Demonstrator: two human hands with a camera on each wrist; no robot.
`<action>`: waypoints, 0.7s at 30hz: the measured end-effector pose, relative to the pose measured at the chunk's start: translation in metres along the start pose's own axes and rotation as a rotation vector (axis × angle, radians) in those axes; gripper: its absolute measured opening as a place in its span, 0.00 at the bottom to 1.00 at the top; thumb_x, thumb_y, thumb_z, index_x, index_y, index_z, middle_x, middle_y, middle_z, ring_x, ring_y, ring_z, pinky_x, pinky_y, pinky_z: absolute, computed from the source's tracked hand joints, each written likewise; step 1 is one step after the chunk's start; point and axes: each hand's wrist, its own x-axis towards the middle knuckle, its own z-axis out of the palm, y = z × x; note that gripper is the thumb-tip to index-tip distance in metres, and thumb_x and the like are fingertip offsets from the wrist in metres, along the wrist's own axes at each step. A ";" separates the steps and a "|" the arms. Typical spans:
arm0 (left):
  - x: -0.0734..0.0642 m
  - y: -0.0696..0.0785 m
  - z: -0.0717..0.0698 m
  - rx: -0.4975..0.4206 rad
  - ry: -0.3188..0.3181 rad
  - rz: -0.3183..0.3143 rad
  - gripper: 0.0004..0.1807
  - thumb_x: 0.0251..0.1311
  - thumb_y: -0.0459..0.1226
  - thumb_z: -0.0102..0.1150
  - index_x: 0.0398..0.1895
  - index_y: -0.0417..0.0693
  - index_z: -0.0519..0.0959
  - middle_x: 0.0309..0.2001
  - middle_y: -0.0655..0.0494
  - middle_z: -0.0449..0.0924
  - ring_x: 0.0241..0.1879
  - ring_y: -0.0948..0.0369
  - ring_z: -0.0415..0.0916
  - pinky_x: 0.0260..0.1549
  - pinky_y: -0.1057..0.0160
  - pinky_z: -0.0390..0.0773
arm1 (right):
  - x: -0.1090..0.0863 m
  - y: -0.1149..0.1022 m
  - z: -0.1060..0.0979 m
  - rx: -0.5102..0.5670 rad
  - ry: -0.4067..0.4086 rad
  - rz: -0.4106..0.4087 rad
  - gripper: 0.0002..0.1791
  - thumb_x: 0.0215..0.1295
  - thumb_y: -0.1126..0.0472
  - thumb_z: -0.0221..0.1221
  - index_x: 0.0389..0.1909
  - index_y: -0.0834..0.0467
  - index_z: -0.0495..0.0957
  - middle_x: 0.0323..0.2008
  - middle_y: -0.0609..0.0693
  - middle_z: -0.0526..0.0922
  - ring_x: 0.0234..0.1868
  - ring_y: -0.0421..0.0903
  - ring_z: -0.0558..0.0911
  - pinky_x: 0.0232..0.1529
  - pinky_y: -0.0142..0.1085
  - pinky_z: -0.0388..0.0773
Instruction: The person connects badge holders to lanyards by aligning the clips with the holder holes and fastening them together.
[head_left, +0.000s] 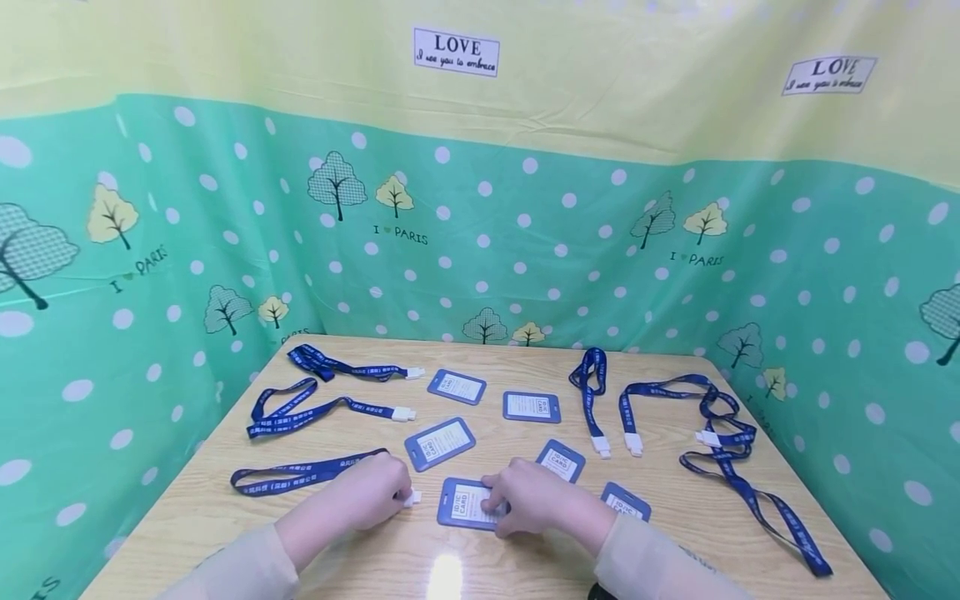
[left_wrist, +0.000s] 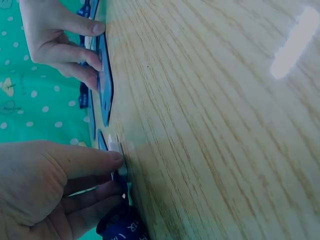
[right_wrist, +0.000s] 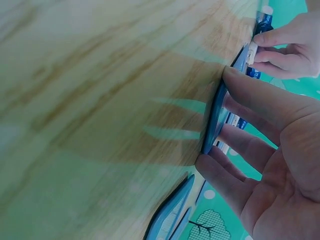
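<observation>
Arms extended over a wooden counter (head_left: 390, 575), a person's left grip (head_left: 378, 492) pinches a blue lanyard's (head_left: 281, 477) white clip (head_left: 412, 498); the right grip (head_left: 528, 497) holds a blue card holder (head_left: 455, 505) just right of it.
The head view shows the holder's printed face; the right wrist view shows it nearly edge-on, thumb (right_wrist: 245, 82) and fingers spread along it.

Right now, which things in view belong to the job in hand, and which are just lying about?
In the job:
lanyard, its white clip pinched by the left hand
card holder gripped by the right hand

Lying about, though perhaps meant for the same job:
five other card holders, untouched
the other lanyards, untouched
</observation>
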 end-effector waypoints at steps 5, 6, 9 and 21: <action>-0.001 0.000 0.000 0.001 0.012 0.018 0.03 0.56 0.35 0.73 0.28 0.54 0.89 0.29 0.64 0.84 0.28 0.68 0.76 0.39 0.59 0.84 | 0.001 0.002 0.002 0.000 -0.005 0.005 0.20 0.52 0.48 0.76 0.48 0.39 0.88 0.63 0.41 0.80 0.57 0.48 0.80 0.59 0.43 0.78; -0.001 0.000 0.000 -0.001 0.014 0.019 0.03 0.56 0.35 0.73 0.28 0.54 0.89 0.29 0.64 0.84 0.28 0.68 0.76 0.39 0.59 0.84 | 0.001 0.002 0.002 0.000 -0.004 0.006 0.20 0.52 0.48 0.76 0.48 0.39 0.88 0.62 0.41 0.80 0.58 0.49 0.79 0.60 0.44 0.77; -0.001 0.001 0.000 -0.007 0.017 0.021 0.04 0.55 0.34 0.73 0.28 0.54 0.89 0.29 0.64 0.84 0.29 0.68 0.76 0.39 0.59 0.84 | 0.001 0.003 0.002 -0.001 -0.004 0.004 0.20 0.52 0.48 0.76 0.48 0.38 0.87 0.62 0.41 0.80 0.60 0.50 0.79 0.61 0.45 0.76; 0.001 0.003 0.005 -0.036 0.053 0.106 0.04 0.55 0.33 0.73 0.30 0.53 0.90 0.31 0.64 0.84 0.31 0.69 0.78 0.38 0.62 0.84 | 0.003 0.004 0.002 -0.001 -0.014 0.002 0.20 0.53 0.48 0.76 0.49 0.38 0.87 0.62 0.41 0.80 0.60 0.51 0.79 0.62 0.46 0.76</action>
